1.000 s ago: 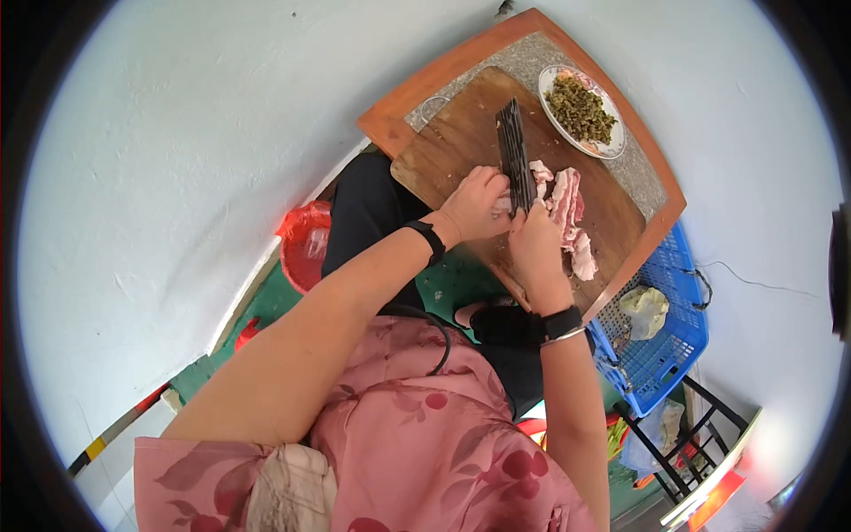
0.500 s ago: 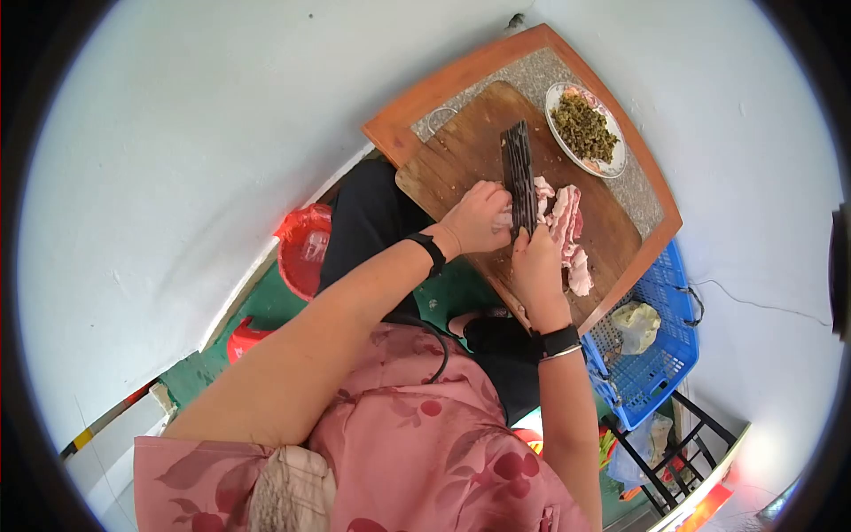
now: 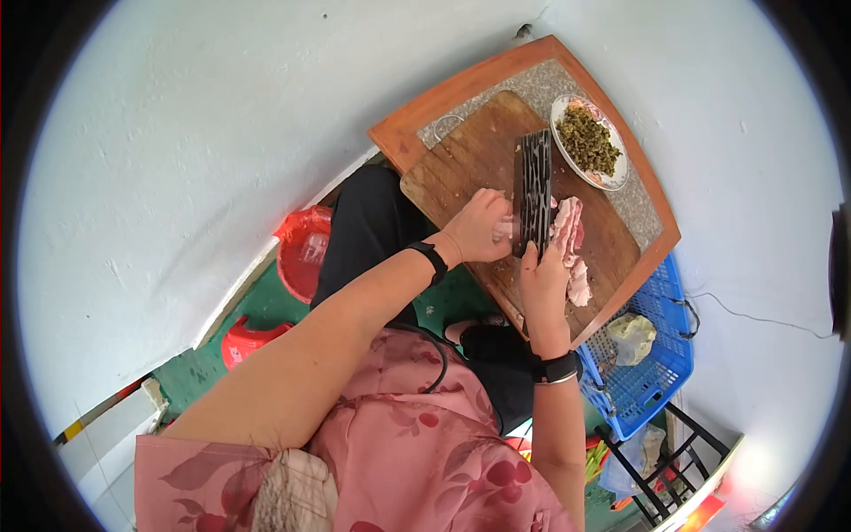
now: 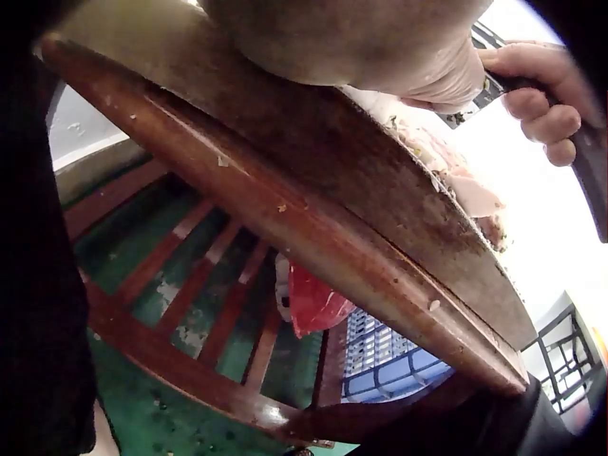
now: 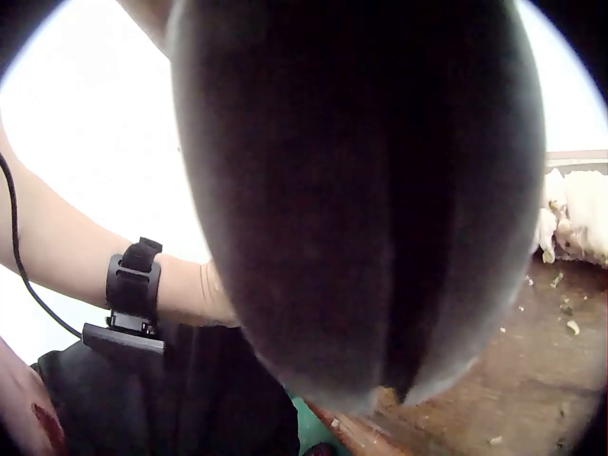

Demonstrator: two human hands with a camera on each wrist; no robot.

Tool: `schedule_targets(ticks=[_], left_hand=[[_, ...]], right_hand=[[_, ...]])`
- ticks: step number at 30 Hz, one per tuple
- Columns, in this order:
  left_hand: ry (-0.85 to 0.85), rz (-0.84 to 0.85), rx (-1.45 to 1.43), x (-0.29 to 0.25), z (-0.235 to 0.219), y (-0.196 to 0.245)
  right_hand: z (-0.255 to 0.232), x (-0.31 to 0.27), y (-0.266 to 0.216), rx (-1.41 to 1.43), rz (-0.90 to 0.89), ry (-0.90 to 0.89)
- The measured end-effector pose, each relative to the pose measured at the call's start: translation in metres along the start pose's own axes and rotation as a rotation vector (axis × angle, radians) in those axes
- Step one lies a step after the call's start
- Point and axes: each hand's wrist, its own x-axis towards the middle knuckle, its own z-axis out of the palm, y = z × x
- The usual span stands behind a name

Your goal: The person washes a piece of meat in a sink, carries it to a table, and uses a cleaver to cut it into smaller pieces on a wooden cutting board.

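My right hand (image 3: pixel 542 288) grips the handle of a cleaver (image 3: pixel 534 191) with a dark, streaked blade. In the left wrist view, its fingers (image 4: pixel 543 122) curl round the dark handle (image 4: pixel 591 180). My left hand (image 3: pixel 481 226), fingers bent, holds a pale piece of meat (image 3: pixel 503 229) on the wooden cutting board (image 3: pixel 461 164), close beside the blade's left side. Strips of fatty, pink-and-white meat (image 3: pixel 568 232) lie on the board to the right of the cleaver. The handle's dark end fills most of the right wrist view and hides the right hand there.
A plate (image 3: pixel 606 180) of chopped greenish-brown food stands beside the board on the wood-framed table (image 3: pixel 660 244). Below the table's right side is a blue plastic basket (image 3: pixel 651 368) with a pale bag in it. A red basin (image 3: pixel 301 266) and a red stool-like object (image 3: pixel 246 341) are on the floor at left.
The cleaver has turned, so its blade looks broader and more upright, and it covers some of the meat. The head view has shifted, leaving the table lower in it. The left hand keeps its hold.
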Motion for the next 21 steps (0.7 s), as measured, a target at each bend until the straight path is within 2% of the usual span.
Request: schedule_targets(ticks=[4, 11, 14, 21], left_hand=[[0.026, 0.019, 0.010, 0.001, 0.002, 0.001], [0.007, -0.008, -0.005, -0.002, 0.006, -0.006], [0.016, -0.017, -0.002, -0.001, 0.006, -0.007], [0.028, 0.018, 0.011, 0.003, 0.006, -0.006]], right_hand=[[0.001, -0.004, 0.001, -0.051, 0.022, -0.015], [-0.018, -0.042, 0.004, -0.082, 0.125, -0.177], [-0.017, -0.033, -0.005, -0.169, 0.113, -0.219], [0.010, 0.014, -0.007, -0.182, 0.023, -0.172]])
